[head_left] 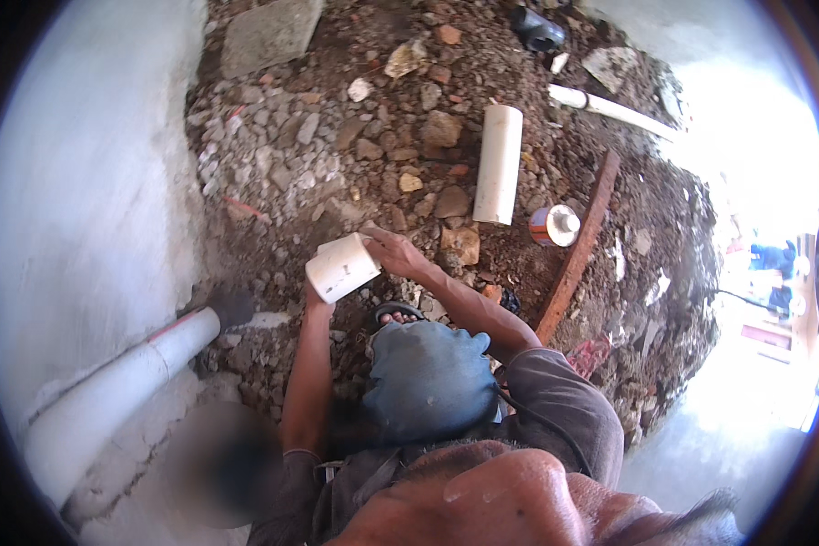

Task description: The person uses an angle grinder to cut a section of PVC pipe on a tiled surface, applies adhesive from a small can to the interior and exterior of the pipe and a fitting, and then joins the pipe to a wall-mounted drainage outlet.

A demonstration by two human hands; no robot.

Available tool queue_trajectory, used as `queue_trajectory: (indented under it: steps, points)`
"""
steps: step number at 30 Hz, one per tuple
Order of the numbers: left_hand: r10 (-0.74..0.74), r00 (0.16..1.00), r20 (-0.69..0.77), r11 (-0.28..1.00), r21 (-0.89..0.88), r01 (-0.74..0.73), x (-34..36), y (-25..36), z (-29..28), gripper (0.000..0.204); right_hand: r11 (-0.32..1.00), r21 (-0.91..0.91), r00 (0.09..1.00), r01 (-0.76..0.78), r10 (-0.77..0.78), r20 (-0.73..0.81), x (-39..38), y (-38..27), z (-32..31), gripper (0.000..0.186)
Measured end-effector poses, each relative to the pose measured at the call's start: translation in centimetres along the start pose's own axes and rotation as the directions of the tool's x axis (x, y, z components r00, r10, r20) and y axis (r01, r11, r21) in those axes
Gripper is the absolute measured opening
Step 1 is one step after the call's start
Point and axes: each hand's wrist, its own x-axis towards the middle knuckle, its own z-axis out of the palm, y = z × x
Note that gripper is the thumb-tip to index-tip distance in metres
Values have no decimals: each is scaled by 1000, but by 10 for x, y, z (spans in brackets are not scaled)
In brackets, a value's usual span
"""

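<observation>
A short white plastic pipe fitting point(344, 268) is held up in front of me, above the rubble. From below, my left hand point(318, 298) supports it; its fingers are mostly hidden behind the fitting. My right hand point(393, 252) is closed at the fitting's right end, with bent fingers against the rim. A longer white pipe piece point(498, 164) lies on the rubble ahead to the right. Next to it stands a small round can point(555, 225) with a white top and an orange-red label.
A white pipe point(127, 378) runs along the left wall point(91, 173). On the right, a reddish-brown bar point(581, 246) slants across the broken stones. Farther off lie a thin white pipe point(614, 111), a dark grey pipe fitting point(539, 32) and a flat slab point(268, 36).
</observation>
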Motion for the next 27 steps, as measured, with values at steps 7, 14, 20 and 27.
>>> queue_trajectory:
  steps: [7, 14, 20, 27]
  points:
    - [-63, 991, 119, 998, 2, 63, -1, 28, 53, 39, 993, 121, 1000, -14, 12, 11, 7, 37, 10, 25]
    - [-14, 997, -76, 963, 268, 34, -9, 30, 62, 32, 880, 474, 1000, -24, 23, 7, 6, 38, 2, 17]
    - [25, 994, -103, 947, 321, 10, 0, 13, 60, 36, 922, 383, 996, 60, -81, 39, 5, 68, -8, 21]
    - [7, 996, -90, 936, 352, 25, -3, 7, 62, 37, 908, 413, 997, 77, -73, -26, -6, 70, -10, 27]
